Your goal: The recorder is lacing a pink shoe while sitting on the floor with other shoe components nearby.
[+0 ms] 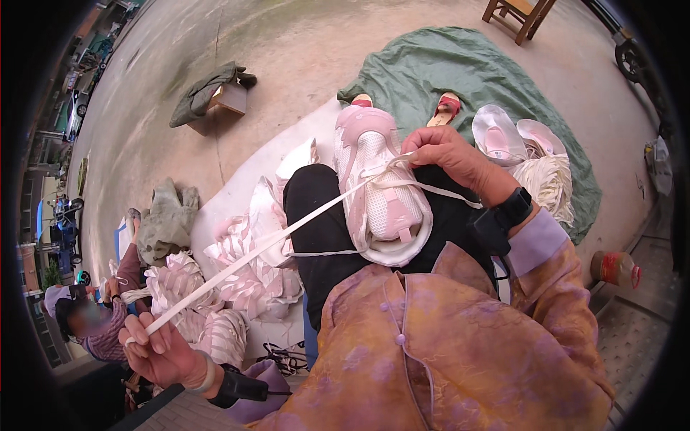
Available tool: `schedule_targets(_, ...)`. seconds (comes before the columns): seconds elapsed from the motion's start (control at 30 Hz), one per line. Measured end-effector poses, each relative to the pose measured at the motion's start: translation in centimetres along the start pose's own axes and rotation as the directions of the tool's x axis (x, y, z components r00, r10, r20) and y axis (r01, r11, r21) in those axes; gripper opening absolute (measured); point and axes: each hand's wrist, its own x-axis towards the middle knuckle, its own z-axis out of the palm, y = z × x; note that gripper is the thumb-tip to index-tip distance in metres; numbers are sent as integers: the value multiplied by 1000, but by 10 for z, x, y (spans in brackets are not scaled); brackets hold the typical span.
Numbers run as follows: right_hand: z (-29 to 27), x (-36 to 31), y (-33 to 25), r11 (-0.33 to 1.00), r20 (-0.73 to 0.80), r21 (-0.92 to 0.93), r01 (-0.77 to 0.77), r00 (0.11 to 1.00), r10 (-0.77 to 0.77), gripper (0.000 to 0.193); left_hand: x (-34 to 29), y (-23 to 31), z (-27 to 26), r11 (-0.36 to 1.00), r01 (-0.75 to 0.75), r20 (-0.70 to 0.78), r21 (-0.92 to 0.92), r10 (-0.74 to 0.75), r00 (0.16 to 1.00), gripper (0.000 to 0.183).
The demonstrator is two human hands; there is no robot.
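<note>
A pink and white sneaker (388, 208) rests on my lap, its toe pointing away from me. Out to the lower left, my left hand (162, 350) is closed on one end of a white shoelace (251, 254), which runs taut up to the sneaker's eyelets. My right hand (447, 156) pinches the lace at the right side of the sneaker's throat. From there another loose length of lace trails right across my dark trousers. A thin strand also stretches left from the sneaker's collar.
Pink and white shoes (251, 266) lie heaped on a white sheet at my left. Insoles (496, 133) and a bundle of white laces (546, 183) sit on a green cloth (445, 61). A plastic bottle (614, 269) is at right. Another person (108, 323) sits far left.
</note>
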Motion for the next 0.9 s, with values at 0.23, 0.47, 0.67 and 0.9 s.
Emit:
schedule_targets(0.23, 5, -1, -19, 969, 33, -247, -16, 999, 25, 3, -6, 2, -4, 998, 59, 7, 37, -60, 998, 22)
schedule_targets(0.47, 2, 3, -13, 912, 86, -393, 116, 992, -89, 14, -6, 3, -9, 995, 68, 4, 75, -68, 998, 23)
schedule_targets(0.67, 9, 1, -11, 995, 121, -77, 59, 991, -49, 16, -6, -2, -12, 995, 73, -5, 68, -73, 997, 23)
schedule_targets(0.9, 5, 17, -7, 902, 95, -426, 74, 995, -37, 10, -8, 7, -8, 993, 75, -17, 90, -73, 997, 21)
